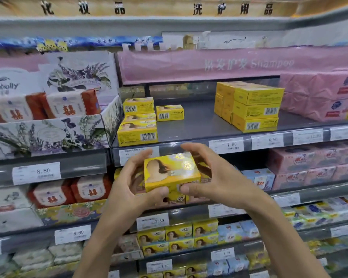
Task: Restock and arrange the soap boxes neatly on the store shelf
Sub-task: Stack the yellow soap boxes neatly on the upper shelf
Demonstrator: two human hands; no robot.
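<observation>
While gripping one yellow soap box point(172, 173) by its two ends, the left hand point(129, 183) and right hand point(215, 177) are both curling round it, fingers over the far side, thumbs on the near side. Box is sitting in mid-air just below the grey shelf point(199, 125) lip, long axis running left-right, right end tipping slightly up. Its printed top, long-haired figure plus gold seal, is facing the camera; text too blurred to read. On the shelf four matching boxes are showing barcodes outward: a left cluster point(138, 133) of three and a lone box point(170, 112) beside it. Right stack point(256, 110) is standing three high in front, more behind, count unclear. Price tags are reading 7.80 point(226, 145), 6.90 point(272, 140) and 8.80 point(36, 172). Pink banner point(239, 64) overhead is reading "Shampoo".
</observation>
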